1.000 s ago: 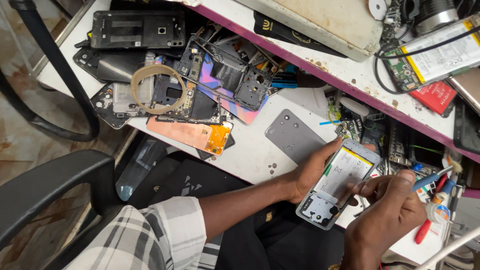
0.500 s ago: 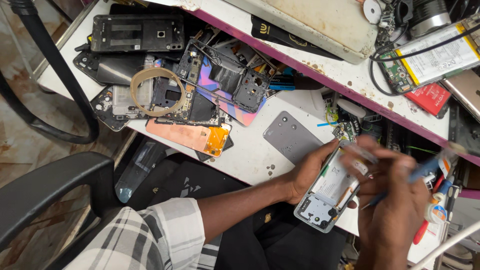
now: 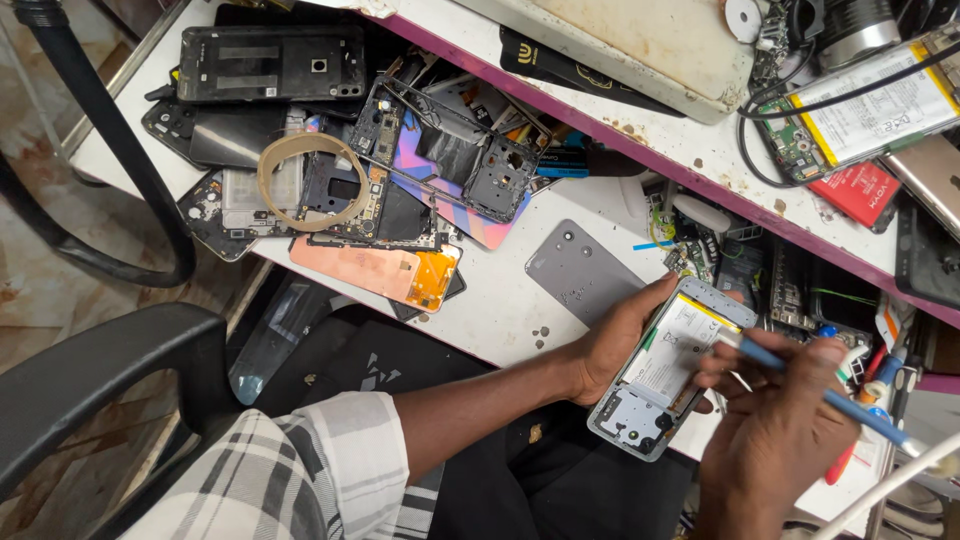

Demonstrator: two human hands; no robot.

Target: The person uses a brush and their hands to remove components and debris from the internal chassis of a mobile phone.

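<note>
you're mid-teardown: left hand [image 3: 620,335] cradles the opened phone [image 3: 665,370] just off the bench edge, right hand [image 3: 775,430] pinches a blue tool [image 3: 820,395] at its battery. next move probably wants gentle, shallow prying.

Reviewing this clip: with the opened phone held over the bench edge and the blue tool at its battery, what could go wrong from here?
1. The right hand holds the blue-handled tool with its tip at the white battery; a slip might gouge it.
2. The left hand alone supports the opened phone at the bench edge; it could drop.
3. The grey back cover lies close by and could be knocked off.
</note>
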